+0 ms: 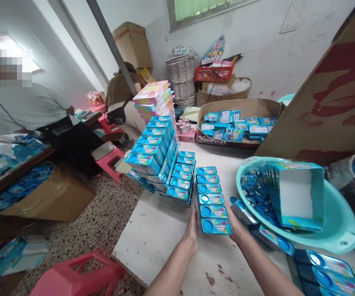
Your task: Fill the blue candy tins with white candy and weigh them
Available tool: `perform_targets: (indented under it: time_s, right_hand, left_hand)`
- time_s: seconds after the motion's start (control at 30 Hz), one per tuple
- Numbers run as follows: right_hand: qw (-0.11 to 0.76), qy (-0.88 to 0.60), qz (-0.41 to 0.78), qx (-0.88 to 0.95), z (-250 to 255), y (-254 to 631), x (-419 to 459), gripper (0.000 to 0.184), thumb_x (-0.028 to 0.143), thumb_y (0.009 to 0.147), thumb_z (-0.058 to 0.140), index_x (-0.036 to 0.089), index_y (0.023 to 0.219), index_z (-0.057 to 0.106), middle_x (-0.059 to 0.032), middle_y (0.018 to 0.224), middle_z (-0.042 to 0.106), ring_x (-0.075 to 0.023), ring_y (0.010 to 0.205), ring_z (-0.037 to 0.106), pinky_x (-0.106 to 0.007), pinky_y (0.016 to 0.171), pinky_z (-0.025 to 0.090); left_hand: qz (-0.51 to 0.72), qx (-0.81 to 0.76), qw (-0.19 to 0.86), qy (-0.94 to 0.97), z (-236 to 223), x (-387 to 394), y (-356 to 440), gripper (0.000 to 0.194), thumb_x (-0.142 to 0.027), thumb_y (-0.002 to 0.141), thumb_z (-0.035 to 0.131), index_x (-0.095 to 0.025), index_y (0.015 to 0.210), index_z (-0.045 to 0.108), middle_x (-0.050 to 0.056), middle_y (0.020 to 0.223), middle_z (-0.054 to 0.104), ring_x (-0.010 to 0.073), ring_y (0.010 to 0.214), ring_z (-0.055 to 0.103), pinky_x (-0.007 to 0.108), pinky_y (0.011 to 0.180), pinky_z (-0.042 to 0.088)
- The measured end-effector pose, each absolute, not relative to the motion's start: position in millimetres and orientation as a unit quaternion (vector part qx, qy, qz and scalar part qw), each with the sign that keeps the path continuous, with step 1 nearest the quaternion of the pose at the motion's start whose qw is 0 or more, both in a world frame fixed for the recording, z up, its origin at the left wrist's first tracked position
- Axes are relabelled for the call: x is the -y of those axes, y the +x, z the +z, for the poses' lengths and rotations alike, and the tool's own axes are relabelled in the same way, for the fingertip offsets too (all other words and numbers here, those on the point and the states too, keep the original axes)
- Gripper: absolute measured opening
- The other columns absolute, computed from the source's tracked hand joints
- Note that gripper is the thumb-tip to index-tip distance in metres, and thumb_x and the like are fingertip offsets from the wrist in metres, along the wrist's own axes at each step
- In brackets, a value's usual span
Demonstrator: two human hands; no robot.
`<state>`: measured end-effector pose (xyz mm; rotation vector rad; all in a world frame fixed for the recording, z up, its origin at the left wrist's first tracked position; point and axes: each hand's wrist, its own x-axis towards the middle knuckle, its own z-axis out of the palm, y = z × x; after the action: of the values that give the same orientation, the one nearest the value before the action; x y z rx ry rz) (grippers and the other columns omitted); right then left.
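Observation:
A row of small blue tins (212,211) with a round dimple and printed lettering on each lid runs away from me on the white table. My left hand (191,230) is upright along the row's left side, fingers stretched out, with a thin gap to the near tins. On the other side, my right hand (233,224) lies against the row, its fingers straight and partly hidden by the tins. Just left of my left hand stands a block of similar tins (182,176) in display boxes. A higher stack of tins (148,150) rises behind it.
At right, a turquoise basin (339,230) holds round blue caps and nested open boxes (300,201); loose tins (276,238) lie along its rim. Behind are a carton of blue boxes (239,125) and stacked pink boxes (153,96). A pink stool (79,273) is lower left; people work beyond.

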<state>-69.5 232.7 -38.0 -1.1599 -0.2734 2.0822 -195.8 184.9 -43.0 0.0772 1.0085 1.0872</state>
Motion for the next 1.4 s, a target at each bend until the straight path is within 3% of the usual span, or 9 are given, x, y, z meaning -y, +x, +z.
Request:
perform_targets:
  time_s: [0.17,0.3,0.43,0.53,0.73,0.87,1.1,1.27,1.4]
  right_hand:
    - [0.374,-0.439,0.812,0.088,-38,-74,-220,0.052,0.055,0.088,0.045,0.023,0.127,0.056,-0.0063,0.105,0.072,-0.0265,0.093,0.069,-0.046,0.088,0.052]
    - [0.386,-0.458,0.798,0.067,-19,-69,-191,0.056,0.055,0.083,0.054,0.025,0.131,0.053,-0.0050,0.107,0.071,-0.0270,0.096,0.068,-0.046,0.090,0.051]
    - [0.395,-0.457,0.796,0.037,22,-63,-149,0.071,0.063,0.071,0.063,0.025,0.130,0.054,-0.0066,0.105,0.072,-0.0301,0.099,0.067,-0.047,0.090,0.051]
    - [0.406,-0.407,0.817,0.058,63,-76,-146,0.075,0.070,0.065,0.063,0.021,0.122,0.061,-0.0085,0.101,0.073,-0.0323,0.101,0.065,-0.048,0.090,0.050]
    - [0.510,-0.280,0.792,0.183,117,-139,-223,0.054,0.063,0.076,0.056,0.021,0.108,0.067,-0.0029,0.094,0.074,-0.0256,0.099,0.066,-0.041,0.092,0.050]
    - [0.496,-0.255,0.806,0.201,110,-162,-268,0.047,0.061,0.081,0.049,0.021,0.094,0.070,-0.0008,0.084,0.075,-0.0217,0.088,0.069,-0.037,0.087,0.052]
    - [0.516,-0.264,0.799,0.160,93,-151,-277,0.040,0.059,0.078,0.052,0.023,0.079,0.068,0.0016,0.075,0.074,-0.0215,0.083,0.070,-0.035,0.079,0.056]
    - [0.513,-0.267,0.792,0.195,97,-153,-279,0.038,0.056,0.079,0.054,0.022,0.088,0.070,0.0017,0.079,0.074,-0.0211,0.085,0.070,-0.035,0.081,0.055]
    - [0.506,-0.254,0.792,0.229,100,-171,-281,0.043,0.058,0.079,0.052,0.021,0.094,0.069,0.0000,0.084,0.075,-0.0217,0.087,0.069,-0.037,0.084,0.054]
  left_hand:
    - [0.489,-0.419,0.754,0.125,-40,-202,-182,0.059,-0.060,0.088,0.035,-0.021,0.122,0.061,0.007,0.115,0.067,0.0279,0.114,0.057,0.044,0.106,0.035]
    - [0.462,-0.415,0.776,0.110,-23,-172,-176,0.061,-0.063,0.086,0.036,-0.021,0.122,0.062,0.005,0.113,0.067,0.0293,0.111,0.059,0.040,0.102,0.040]
    - [0.430,-0.332,0.834,0.101,24,-139,-178,0.069,-0.068,0.084,0.034,-0.020,0.126,0.059,0.010,0.117,0.065,0.0314,0.113,0.058,0.047,0.103,0.038]
    - [0.437,-0.323,0.829,0.130,73,-143,-194,0.061,-0.061,0.087,0.039,-0.021,0.129,0.055,0.009,0.119,0.065,0.0315,0.117,0.055,0.050,0.104,0.036]
    - [0.561,-0.395,0.714,0.144,140,-212,-242,0.054,-0.050,0.088,0.048,-0.020,0.133,0.051,0.007,0.118,0.065,0.0297,0.120,0.053,0.050,0.107,0.034]
    - [0.620,-0.444,0.627,0.156,127,-231,-252,0.053,-0.051,0.091,0.040,-0.016,0.127,0.056,0.009,0.122,0.063,0.0262,0.124,0.049,0.045,0.109,0.032]
    - [0.656,-0.460,0.537,0.263,93,-215,-237,0.052,-0.056,0.086,0.049,-0.023,0.124,0.059,0.003,0.136,0.052,0.0203,0.133,0.039,0.037,0.114,0.025]
    - [0.647,-0.451,0.561,0.250,92,-221,-241,0.057,-0.060,0.085,0.046,-0.020,0.124,0.060,0.004,0.131,0.056,0.0218,0.132,0.041,0.038,0.113,0.028]
    - [0.675,-0.458,0.524,0.245,87,-227,-252,0.065,-0.065,0.085,0.039,-0.019,0.128,0.056,0.006,0.136,0.052,0.0213,0.131,0.042,0.036,0.111,0.031]
